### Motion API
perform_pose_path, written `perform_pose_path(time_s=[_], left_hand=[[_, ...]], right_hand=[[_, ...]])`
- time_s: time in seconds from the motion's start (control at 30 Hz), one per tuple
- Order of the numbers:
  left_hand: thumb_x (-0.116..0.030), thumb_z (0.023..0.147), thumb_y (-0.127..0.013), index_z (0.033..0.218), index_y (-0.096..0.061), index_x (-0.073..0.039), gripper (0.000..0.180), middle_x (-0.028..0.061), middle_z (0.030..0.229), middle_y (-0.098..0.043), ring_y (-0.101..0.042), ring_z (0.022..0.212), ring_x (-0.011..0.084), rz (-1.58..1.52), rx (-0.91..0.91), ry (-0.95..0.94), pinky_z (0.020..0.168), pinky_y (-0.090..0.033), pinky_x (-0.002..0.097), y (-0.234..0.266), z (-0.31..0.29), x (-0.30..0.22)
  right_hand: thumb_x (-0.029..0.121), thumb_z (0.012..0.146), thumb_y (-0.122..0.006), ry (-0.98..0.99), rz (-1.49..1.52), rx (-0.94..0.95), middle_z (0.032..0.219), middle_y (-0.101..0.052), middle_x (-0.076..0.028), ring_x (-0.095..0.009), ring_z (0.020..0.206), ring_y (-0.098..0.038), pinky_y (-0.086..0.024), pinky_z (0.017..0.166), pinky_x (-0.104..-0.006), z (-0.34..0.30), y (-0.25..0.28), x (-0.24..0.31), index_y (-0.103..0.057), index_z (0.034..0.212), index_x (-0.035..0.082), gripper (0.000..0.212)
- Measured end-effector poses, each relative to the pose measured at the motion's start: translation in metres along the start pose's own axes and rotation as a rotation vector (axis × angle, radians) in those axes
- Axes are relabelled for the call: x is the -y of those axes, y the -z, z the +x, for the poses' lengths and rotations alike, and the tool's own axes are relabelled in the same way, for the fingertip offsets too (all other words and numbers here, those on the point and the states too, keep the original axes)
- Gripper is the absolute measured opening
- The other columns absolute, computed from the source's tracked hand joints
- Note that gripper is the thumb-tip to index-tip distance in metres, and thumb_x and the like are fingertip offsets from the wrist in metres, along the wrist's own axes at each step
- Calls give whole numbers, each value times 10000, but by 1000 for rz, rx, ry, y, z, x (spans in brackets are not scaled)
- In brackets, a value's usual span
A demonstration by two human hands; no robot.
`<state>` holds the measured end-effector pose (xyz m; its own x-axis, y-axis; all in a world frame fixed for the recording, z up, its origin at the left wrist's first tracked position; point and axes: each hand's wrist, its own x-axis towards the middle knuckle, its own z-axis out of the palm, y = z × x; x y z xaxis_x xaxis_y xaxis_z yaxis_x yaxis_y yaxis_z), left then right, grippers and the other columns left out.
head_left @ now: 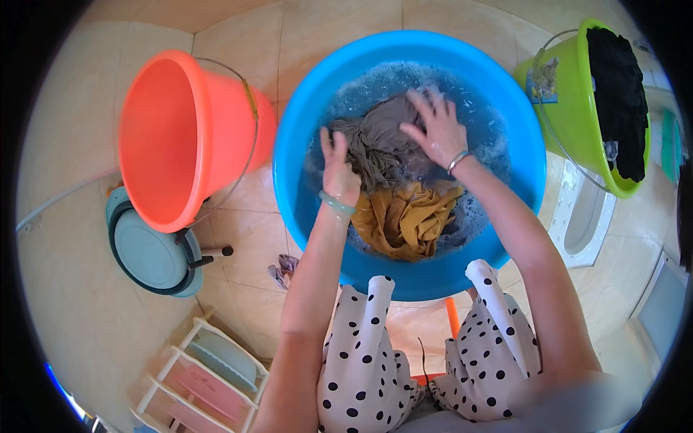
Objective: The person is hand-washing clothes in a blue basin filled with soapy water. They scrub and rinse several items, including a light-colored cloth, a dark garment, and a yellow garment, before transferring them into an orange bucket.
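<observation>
A large blue basin (290,155) holds sudsy water and wet laundry. In its upper middle lies a bunched grey garment (386,126), partly under the water. Closer to me a mustard-yellow garment (408,220) sits crumpled against it. My right hand (439,131) is spread over the right part of the grey garment, fingers apart and wet. At the left edge of that garment, my left hand (338,172) has its fingers stretched out and grips nothing. Whether the fingertips press on the cloth is hard to tell.
An orange-red bucket (231,137) stands left of the basin, a lime-green bucket (570,94) of dark cloth to its right. Stacked round basins (151,249), a small crumpled cloth (284,272) and a white rack (195,339) are at left. A white floor-level fixture (583,224) lies right.
</observation>
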<state>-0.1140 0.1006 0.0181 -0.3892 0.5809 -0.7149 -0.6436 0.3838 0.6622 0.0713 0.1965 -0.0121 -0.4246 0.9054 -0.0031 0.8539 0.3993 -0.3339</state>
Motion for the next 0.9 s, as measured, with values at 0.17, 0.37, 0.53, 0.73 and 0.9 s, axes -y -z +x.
perform_pose_path(time_s=[0.17,0.37,0.53,0.73,0.9], left_hand=[[-361,981,-549,1554,-91,-277,738,84,1576,-206,-262,1409,269,104,224,-22,1131,-259,434,-3,14,22],[-666,936,-383,1429,-395,-112,742,83,1438,-436,-428,1300,261,-167,332,149,1081,-362,435,-3,15,17],[-396,999,-468,1367,-450,-34,517,160,1317,-540,-571,1143,284,-457,655,360,966,-485,427,-27,-12,-23],[-277,1003,-491,1372,-465,-139,395,157,1303,-553,-586,1133,276,-429,631,175,977,-498,409,-26,-19,-17],[-526,965,-460,1366,-475,-103,583,123,1314,-555,-574,1141,262,-605,914,386,970,-484,406,-34,-14,-29]], right_hand=[[432,916,-587,-143,-8,432,1372,-495,-183,-425,1216,-480,-485,928,-503,15,-25,-7,-505,1332,159,504],[342,834,-701,2,702,-141,998,-594,-128,-337,947,-575,-481,794,-417,-6,2,56,-658,1013,98,306],[302,769,-701,426,528,-29,959,-532,-23,-230,933,-518,-468,753,-348,-65,88,106,-649,882,172,180],[301,678,-723,571,409,-261,1046,-556,39,-184,948,-516,-450,743,-366,-77,105,130,-667,888,216,234],[336,652,-773,538,491,-404,915,-528,19,-181,818,-529,-463,618,-303,-54,99,131,-668,888,210,287]])
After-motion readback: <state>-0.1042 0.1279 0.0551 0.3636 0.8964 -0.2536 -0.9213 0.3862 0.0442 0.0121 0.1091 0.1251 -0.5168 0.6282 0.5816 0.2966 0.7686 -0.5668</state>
